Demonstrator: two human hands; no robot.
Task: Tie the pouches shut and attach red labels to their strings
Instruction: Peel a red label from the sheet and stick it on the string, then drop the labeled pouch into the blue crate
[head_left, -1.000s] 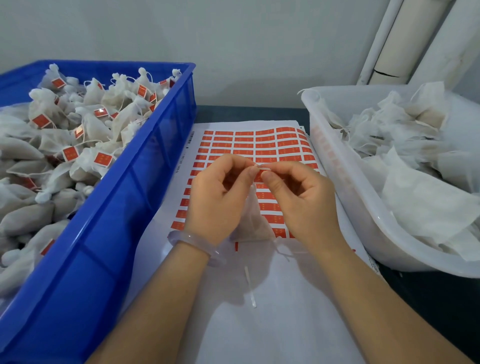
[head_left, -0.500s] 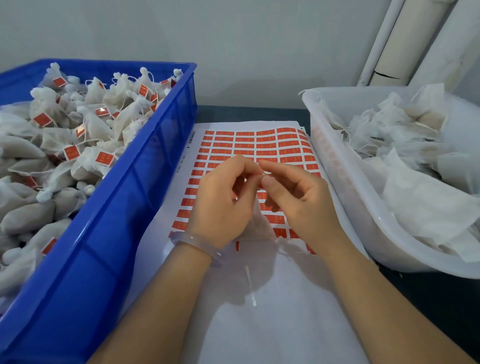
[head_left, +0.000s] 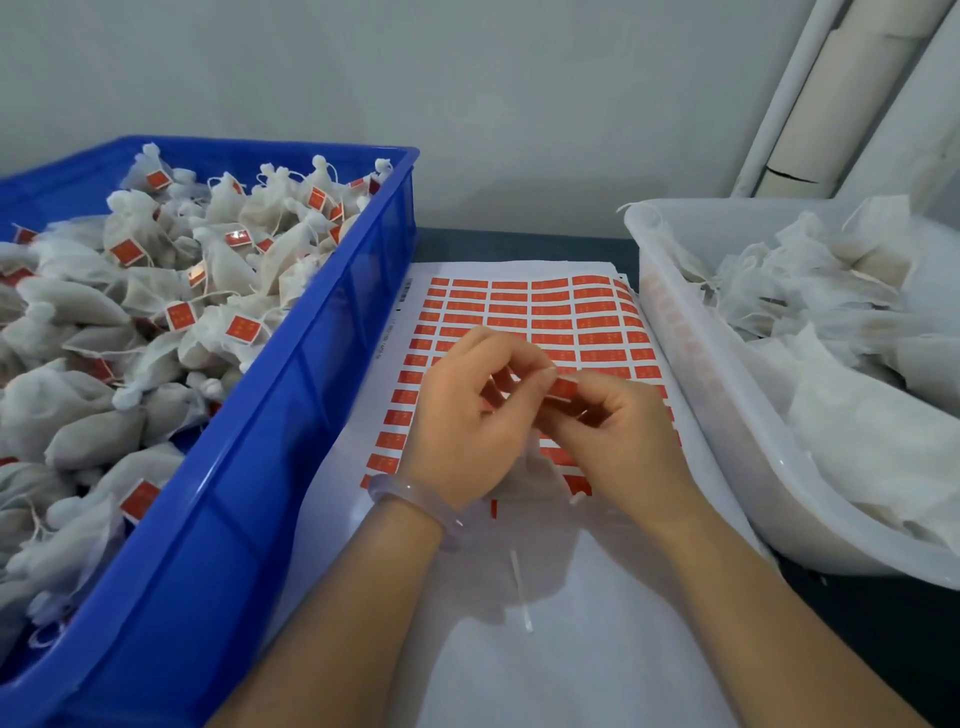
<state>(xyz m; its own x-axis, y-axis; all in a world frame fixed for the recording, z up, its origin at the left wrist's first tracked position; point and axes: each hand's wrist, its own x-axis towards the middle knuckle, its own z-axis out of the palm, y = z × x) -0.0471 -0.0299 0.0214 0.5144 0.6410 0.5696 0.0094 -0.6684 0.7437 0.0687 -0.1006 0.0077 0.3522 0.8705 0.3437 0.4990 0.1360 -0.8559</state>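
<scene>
Label time
My left hand (head_left: 467, 415) and right hand (head_left: 621, 441) pinch the red label (head_left: 564, 387); I'd fold it square.

One red label (head_left: 563, 387) being pinched between fingertips of left hand (head_left: 467, 415) and right hand (head_left: 618, 436), hovering over label sheet (head_left: 550, 312). White pouch (head_left: 535, 475) lying under hands, mostly hidden. Tied, labelled pouches (head_left: 156, 322) filling blue crate (head_left: 291, 395); untied pouches (head_left: 831, 332) lying in white tub (head_left: 691, 395).
</scene>
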